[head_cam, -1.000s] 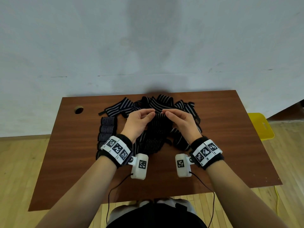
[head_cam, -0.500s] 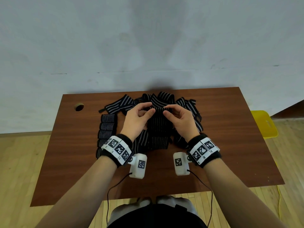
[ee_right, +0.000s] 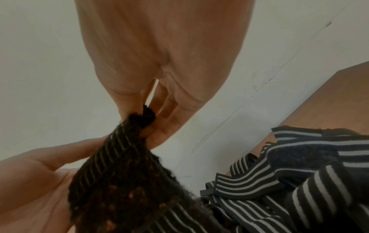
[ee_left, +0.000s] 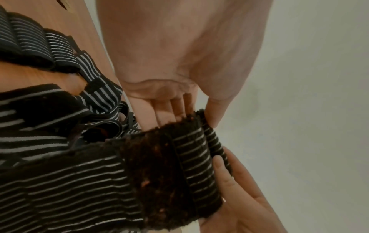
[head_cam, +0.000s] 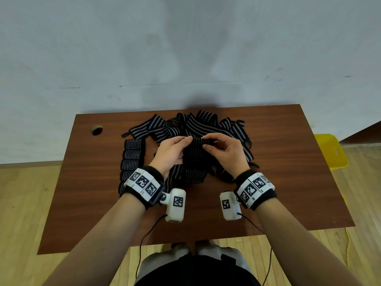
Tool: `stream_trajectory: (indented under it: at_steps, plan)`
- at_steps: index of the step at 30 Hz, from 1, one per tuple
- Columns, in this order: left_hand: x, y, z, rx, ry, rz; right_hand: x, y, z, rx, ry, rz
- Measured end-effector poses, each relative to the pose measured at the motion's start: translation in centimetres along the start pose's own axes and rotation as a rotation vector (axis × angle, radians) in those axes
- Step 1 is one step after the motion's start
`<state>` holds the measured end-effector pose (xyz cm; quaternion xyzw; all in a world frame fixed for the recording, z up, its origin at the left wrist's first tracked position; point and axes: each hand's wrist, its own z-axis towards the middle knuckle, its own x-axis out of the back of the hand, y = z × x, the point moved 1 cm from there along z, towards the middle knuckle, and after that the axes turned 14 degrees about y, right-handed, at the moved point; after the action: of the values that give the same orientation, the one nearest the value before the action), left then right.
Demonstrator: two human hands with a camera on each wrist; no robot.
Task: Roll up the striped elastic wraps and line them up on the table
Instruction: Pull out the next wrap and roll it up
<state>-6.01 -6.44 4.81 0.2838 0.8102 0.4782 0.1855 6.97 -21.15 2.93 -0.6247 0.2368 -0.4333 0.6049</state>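
At the left of the head view, a column of finished black-and-white striped rolls (head_cam: pixel 133 159) lay on the brown wooden table (head_cam: pixel 288 182). At centre, the left hand (head_cam: pixel 171 153) pinched one end of a black striped elastic wrap (head_cam: pixel 195 159), its top edge just turned over; the right hand (head_cam: pixel 224 153) pinched the other end. The loose striped pile (head_cam: pixel 206 124) sat behind. Rolling well probably meant keeping both edges level and the strap taut, so the coil stayed tight and straight.
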Motion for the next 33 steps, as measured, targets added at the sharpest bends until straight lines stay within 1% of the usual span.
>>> stream_trajectory:
  at_steps: [4, 8, 11, 14, 19, 21, 25, 29, 33]
  plan:
    - [-0.2, -0.4, -0.1, -0.066, 0.003, -0.009, 0.4, 0.0, -0.1, -0.052, -0.038, 0.073]
    - [-0.1, -0.5, -0.3, -0.189, -0.017, 0.058, 0.5, -0.1, 0.0, -0.214, -0.051, 0.225]
    - [0.2, -0.4, -0.3, -0.251, 0.000, 0.116, 0.2, 0.0, 0.2, -0.308, -0.055, 0.219]
    - [0.6, -0.7, 0.1, -0.280, 0.003, 0.189, -0.1, 0.6, 0.3, -0.292, -0.085, 0.189]
    - [1.1, -1.3, 0.5, -0.321, 0.052, 0.243, -1.0, 0.8, 0.0, -0.215, -0.040, 0.169]
    - [1.3, -1.4, 0.5, -0.285, 0.056, 0.215, -1.3, 0.9, -0.2, -0.190, -0.027, 0.179]
    - [1.7, -1.3, 0.7, -0.127, 0.032, 0.147, -1.5, 0.8, -0.4, -0.126, -0.001, 0.153]
    - [1.9, -1.2, 0.9, -0.091, 0.072, 0.066, -2.0, 0.8, -0.3, -0.104, 0.009, 0.153]
    - [1.9, -1.6, 0.6, -0.086, 0.138, 0.051, -2.3, 0.7, -0.5, -0.114, 0.002, 0.139]
